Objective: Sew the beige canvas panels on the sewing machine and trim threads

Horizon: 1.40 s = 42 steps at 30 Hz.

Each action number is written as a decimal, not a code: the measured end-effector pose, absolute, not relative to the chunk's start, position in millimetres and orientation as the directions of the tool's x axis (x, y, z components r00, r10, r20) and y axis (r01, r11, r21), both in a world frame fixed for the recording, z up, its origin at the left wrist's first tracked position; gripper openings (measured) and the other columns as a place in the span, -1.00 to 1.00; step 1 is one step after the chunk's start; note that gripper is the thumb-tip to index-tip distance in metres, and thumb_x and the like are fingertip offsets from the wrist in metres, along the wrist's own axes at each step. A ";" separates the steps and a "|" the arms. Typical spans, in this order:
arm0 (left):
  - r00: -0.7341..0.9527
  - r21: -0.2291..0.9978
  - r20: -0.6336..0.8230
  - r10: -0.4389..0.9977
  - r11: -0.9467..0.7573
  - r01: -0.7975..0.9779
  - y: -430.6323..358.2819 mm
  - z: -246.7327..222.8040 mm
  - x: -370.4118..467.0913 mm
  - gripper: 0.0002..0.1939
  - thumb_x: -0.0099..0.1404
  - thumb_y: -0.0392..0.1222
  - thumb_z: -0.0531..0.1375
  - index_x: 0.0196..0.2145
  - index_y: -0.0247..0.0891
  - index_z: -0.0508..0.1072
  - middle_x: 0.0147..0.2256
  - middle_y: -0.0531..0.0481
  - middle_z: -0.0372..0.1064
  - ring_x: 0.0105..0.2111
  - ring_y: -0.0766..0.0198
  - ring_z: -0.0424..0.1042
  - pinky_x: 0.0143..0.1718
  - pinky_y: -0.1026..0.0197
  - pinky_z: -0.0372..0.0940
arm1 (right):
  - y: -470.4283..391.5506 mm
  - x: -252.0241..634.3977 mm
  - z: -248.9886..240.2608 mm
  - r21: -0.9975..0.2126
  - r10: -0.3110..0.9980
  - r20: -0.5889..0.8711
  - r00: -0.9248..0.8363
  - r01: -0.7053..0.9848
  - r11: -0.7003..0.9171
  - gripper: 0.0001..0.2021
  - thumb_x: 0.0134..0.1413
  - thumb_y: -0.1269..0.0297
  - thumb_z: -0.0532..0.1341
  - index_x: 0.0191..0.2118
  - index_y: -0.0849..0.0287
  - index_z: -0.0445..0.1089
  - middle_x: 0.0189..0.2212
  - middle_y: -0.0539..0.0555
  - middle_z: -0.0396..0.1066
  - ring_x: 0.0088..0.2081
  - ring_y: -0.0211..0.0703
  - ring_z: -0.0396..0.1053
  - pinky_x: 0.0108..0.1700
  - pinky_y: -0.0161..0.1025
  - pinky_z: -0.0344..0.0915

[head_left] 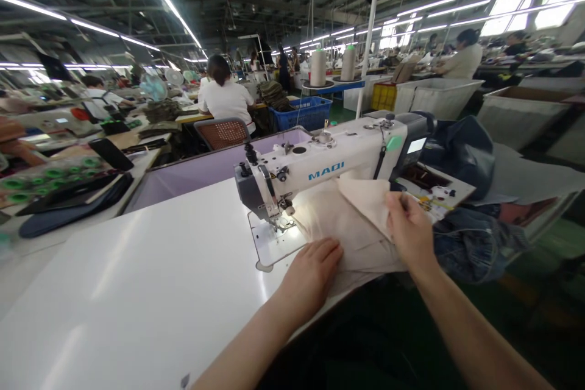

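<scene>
one pale cloth [351, 228] by the needle end of a white sewing machine [315, 167]

the cloth lies right of the frame's centre, on the white tabletop [137, 292], along the near side of the machine. the left hand [313, 268] rests on its lower left part, palm down, fingers extended and lying close together; the cloth is beneath the fingertips and spreads away to their upper right. the right hand [409, 228] pinches a raised flap [368, 198] between thumb and bent fingers, so the flap reaches leftward from the fingertips while the rest of the cloth lies below and left of them.

one end of the cloth points left, toward the lit needle area [283, 223]; whether the presser foot bears on it i cannot tell. its longer spread runs from there toward the lower right, though the hands hide part of the outline. the flap's lower edge slants likewise. crumpled denim [470, 247] lies at the right of the frame.
</scene>
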<state>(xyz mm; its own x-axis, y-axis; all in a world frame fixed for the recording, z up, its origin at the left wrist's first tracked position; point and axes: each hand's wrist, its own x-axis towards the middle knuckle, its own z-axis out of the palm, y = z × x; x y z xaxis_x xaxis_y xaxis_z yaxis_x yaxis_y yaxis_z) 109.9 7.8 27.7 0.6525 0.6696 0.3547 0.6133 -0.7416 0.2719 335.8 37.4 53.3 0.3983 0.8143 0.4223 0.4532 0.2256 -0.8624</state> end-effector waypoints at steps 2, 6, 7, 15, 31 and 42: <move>0.481 0.329 0.493 0.725 -0.667 0.668 0.6 31.1 98.5 -0.60 0.44 -0.29 0.10 0.21 -0.21 0.28 0.10 -0.21 0.43 0.08 0.06 0.46 0.08 -0.02 0.43 | 30.7 333.2 65.4 -0.778 0.736 0.566 0.372 0.536 0.328 -0.71 0.30 0.02 0.11 -0.34 0.10 0.34 -0.52 -0.03 0.36 -0.46 -0.16 0.32 -0.39 -0.28 0.21; 0.266 0.281 0.703 0.659 -0.601 0.748 -14.3 45.7 62.5 -0.34 0.39 -0.30 0.18 0.36 -0.18 0.05 0.20 -0.27 0.32 0.24 0.00 0.30 0.19 -0.11 0.33 | 8.7 298.8 67.8 -0.616 0.791 0.512 -0.334 0.498 0.610 -0.87 0.29 0.30 0.09 -0.25 0.11 0.38 -0.45 -0.04 0.45 -0.45 -0.22 0.38 -0.37 -0.32 0.20; 0.344 0.237 0.680 0.648 -0.637 0.733 -17.2 48.1 52.3 -0.30 0.38 -0.32 0.18 0.39 -0.18 0.01 0.23 -0.28 0.29 0.28 -0.02 0.25 0.24 -0.15 0.27 | 2.6 285.3 63.0 -0.610 0.749 0.462 -0.475 0.442 0.657 -0.87 0.26 0.36 0.09 -0.26 0.11 0.37 -0.46 -0.04 0.45 -0.47 -0.23 0.37 -0.38 -0.33 0.19; 0.625 0.202 0.366 0.689 -0.715 0.670 -56.2 20.4 -32.6 -0.50 0.34 -0.49 0.00 0.08 -0.14 0.50 -0.02 -0.09 0.56 0.05 0.16 0.51 0.21 0.00 0.33 | -17.3 227.2 30.6 -0.601 0.584 0.244 -0.774 0.352 0.718 -0.84 0.23 0.43 0.15 -0.12 0.20 0.45 -0.20 0.10 0.52 -0.22 -0.12 0.46 -0.16 -0.28 0.29; -0.114 0.764 -0.032 0.993 0.098 0.638 -59.3 42.8 -59.8 -0.58 0.31 0.18 0.12 -0.32 -0.17 0.62 -0.31 -0.05 0.61 -0.23 -0.01 0.57 -0.17 0.06 0.49 | 2.5 226.5 31.3 -0.821 0.794 0.195 -0.576 0.347 0.454 -0.92 0.12 0.36 0.17 -0.33 0.14 0.41 -0.20 0.09 0.55 -0.20 -0.10 0.48 -0.15 -0.22 0.36; -0.335 0.598 -0.055 0.941 0.300 0.743 -52.3 35.0 -53.5 -0.51 0.30 0.27 -0.06 -0.48 -0.14 0.36 -0.46 -0.02 0.46 -0.35 0.03 0.47 -0.32 0.14 0.31 | 1.3 199.0 -12.1 -0.948 0.990 0.136 -0.032 0.285 0.139 -0.76 0.10 0.20 0.17 -0.12 0.09 0.19 -0.28 0.09 0.50 -0.30 -0.08 0.50 -0.24 -0.18 0.38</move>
